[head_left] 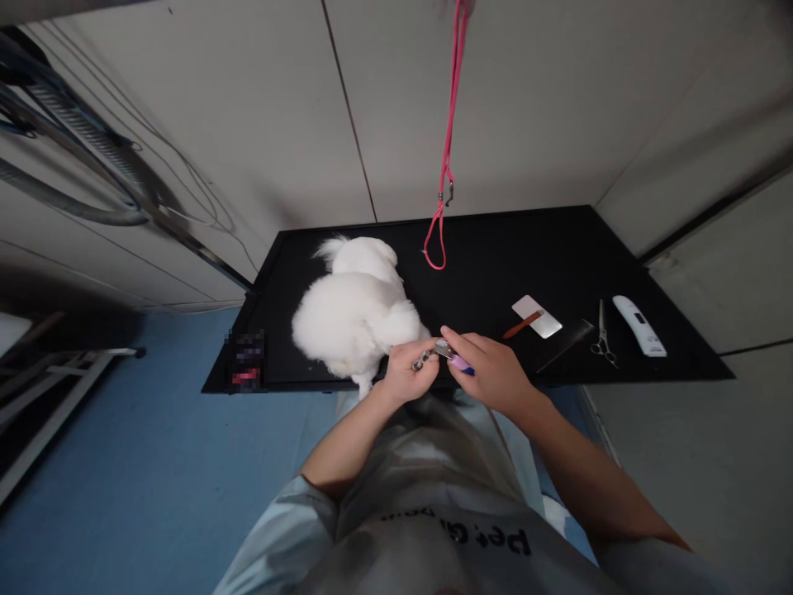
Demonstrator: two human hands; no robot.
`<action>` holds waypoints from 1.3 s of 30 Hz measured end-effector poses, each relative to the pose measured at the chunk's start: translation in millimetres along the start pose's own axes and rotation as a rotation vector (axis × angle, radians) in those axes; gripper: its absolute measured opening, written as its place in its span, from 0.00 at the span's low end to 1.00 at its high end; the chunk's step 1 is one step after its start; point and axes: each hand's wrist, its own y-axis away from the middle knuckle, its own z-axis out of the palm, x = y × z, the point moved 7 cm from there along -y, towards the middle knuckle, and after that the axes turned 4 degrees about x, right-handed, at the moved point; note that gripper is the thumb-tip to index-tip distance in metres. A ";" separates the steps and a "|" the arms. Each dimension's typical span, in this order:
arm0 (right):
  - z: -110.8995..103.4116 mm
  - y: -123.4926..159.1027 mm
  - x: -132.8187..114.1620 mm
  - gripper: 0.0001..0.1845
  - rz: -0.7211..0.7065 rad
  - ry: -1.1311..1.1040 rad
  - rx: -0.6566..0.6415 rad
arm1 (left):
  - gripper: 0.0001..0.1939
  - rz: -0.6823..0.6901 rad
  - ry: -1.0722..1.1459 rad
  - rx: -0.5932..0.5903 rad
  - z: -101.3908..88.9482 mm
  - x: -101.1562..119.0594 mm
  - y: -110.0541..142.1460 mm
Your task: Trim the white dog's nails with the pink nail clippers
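The right hand (489, 368) grips a purple-handled tool (459, 362), its long axis slanting leftward toward the white dog (352, 318), metal head (442, 349) leading. The left hand (405, 372), at the dog's near right edge, is wrapped around what looks like its paw (422, 360), just beside that head; whether they touch, I cannot tell. Farther off, a pink loop (443, 240) hangs right of the dog's far end.

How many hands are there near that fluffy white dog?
2: the left hand is close against the white dog, and the right hand is beside it, holding a purple-handled tool. Both show; some fingers are hidden.
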 end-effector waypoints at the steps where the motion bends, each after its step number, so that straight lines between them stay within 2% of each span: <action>1: 1.3 0.6 1.8 0.27 0.015 0.004 -0.006 | 0.11 -0.004 0.001 -0.006 0.4 -0.8 0.3; 6: -0.3 2.5 7.4 0.27 0.073 0.010 0.017 | 0.10 -0.015 0.001 -0.086 6.1 -2.0 0.3; 9: -5.1 2.6 0.4 0.28 0.019 0.022 0.014 | 0.10 -0.021 0.000 -0.150 10.9 -1.4 0.4; 14: -8.8 2.6 -10.2 0.27 -0.066 0.123 -0.039 | 0.09 -0.040 0.005 -0.187 13.6 -5.1 2.9; 21: -2.5 3.8 -3.4 0.27 -0.022 0.110 -0.077 | 0.08 -0.017 -0.041 -0.247 14.2 -7.7 6.1; 26: -4.5 7.3 -4.6 0.26 -0.019 0.160 -0.032 | 0.13 -0.038 -0.057 -0.290 15.8 -10.4 6.5; 32: -12.8 9.7 -25.9 0.23 -0.168 0.388 -0.023 | 0.22 -0.075 -0.086 -0.385 21.0 -16.6 7.8; 39: -15.1 6.2 -28.6 0.23 -0.203 0.498 -0.027 | 0.24 -0.080 -0.155 -0.437 22.1 -16.7 6.3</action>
